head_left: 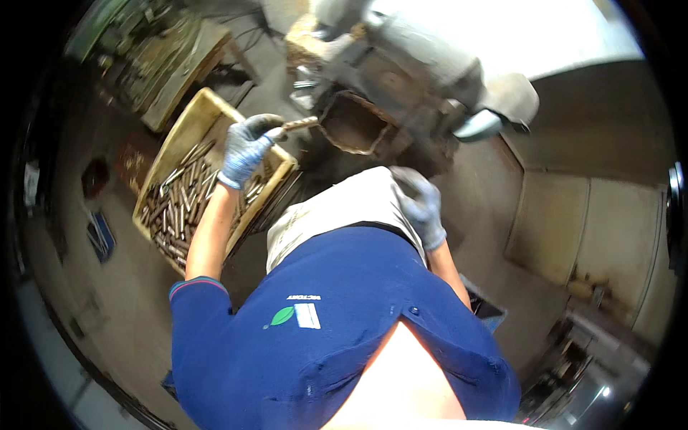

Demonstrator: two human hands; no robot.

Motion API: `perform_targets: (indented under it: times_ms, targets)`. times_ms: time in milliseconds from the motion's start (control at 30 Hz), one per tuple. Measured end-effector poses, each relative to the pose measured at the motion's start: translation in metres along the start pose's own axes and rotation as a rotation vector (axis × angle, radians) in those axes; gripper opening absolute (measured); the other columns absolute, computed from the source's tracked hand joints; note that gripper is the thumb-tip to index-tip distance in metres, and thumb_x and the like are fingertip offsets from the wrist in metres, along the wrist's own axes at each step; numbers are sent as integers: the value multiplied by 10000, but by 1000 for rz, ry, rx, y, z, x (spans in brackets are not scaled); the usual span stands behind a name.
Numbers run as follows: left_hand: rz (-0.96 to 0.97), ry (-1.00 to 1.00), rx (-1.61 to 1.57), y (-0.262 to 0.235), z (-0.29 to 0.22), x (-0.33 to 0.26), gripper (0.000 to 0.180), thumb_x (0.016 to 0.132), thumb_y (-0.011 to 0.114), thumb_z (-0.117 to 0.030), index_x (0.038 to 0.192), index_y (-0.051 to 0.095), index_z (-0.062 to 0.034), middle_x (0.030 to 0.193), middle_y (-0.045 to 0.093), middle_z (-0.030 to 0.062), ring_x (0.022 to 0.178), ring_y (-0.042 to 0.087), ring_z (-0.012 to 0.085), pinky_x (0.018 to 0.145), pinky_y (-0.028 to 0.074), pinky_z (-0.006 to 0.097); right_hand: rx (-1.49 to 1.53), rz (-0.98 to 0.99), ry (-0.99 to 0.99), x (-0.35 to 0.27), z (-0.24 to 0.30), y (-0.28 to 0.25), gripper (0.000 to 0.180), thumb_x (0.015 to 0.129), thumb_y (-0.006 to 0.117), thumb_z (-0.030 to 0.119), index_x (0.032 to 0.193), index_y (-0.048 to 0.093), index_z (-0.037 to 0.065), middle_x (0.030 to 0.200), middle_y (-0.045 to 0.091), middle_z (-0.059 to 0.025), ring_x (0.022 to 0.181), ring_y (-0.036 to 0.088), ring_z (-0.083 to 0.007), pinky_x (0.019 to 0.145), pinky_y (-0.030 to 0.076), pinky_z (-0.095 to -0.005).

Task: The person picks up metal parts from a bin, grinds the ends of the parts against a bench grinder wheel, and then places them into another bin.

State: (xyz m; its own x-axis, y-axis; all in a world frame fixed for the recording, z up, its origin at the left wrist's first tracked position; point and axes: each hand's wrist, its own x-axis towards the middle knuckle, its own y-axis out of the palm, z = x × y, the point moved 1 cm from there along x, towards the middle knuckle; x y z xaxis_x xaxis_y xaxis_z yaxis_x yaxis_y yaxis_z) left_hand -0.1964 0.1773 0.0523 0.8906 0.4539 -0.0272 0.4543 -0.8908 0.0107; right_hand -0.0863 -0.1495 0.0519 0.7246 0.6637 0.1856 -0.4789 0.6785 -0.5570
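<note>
My left hand point(247, 147), in a grey-blue work glove, is closed on one end of a drill bit point(299, 124), a short metal rod with spiral marks. The bit points right, toward the dark opening of a metal trough point(352, 123) at the front of a machine. Below this hand stands a yellowish plastic crate point(152, 188) holding many loose metal rods point(188, 197), some shiny and some brown. My right hand point(423, 208), gloved as well, lies with its fingers loosely apart on the right side of the pale apron point(337, 204) over my lap, with nothing visible in it.
The grey machine point(423, 54) with a rounded housing fills the far middle, a curved guard point(505, 104) at its right. A cluttered workbench point(183, 68) stands far left. Pale panels point(573, 229) line the right side. More equipment point(580, 369) sits at lower right.
</note>
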Motion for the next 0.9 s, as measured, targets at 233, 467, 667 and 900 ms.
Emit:
perform_targets:
  times_ms: [233,467,667,900]
  targets:
    - [371,47,-17,141,-20,19,186,807,648,-17,989,640,25,879,662,63,804,604,90,712,512,226,34,-300,-187,16,35,-22,359,645,763,99,963,634,-6,1049,565,-192,945,600,-330,843,490,-351]
    - [489,-94,-20,186,-19,20,196,813,653,-57,988,648,30,868,669,70,765,607,92,708,513,238,13,-432,-110,-12,14,-39,355,629,765,71,949,636,-12,1054,540,-176,989,565,-285,840,474,-336]
    - [577,-114,-56,198,-14,39,226,821,660,-75,1019,632,29,851,658,47,734,576,71,639,482,202,105,-567,-41,-9,3,-39,239,676,721,12,905,658,-15,1006,565,-146,944,580,-250,809,474,-323]
    - [563,-159,-202,197,-7,67,179,847,641,-95,980,632,23,710,610,23,512,472,45,450,358,174,187,-699,68,1,7,-35,177,751,649,-46,920,673,0,1020,550,-94,932,562,-163,789,462,-240]
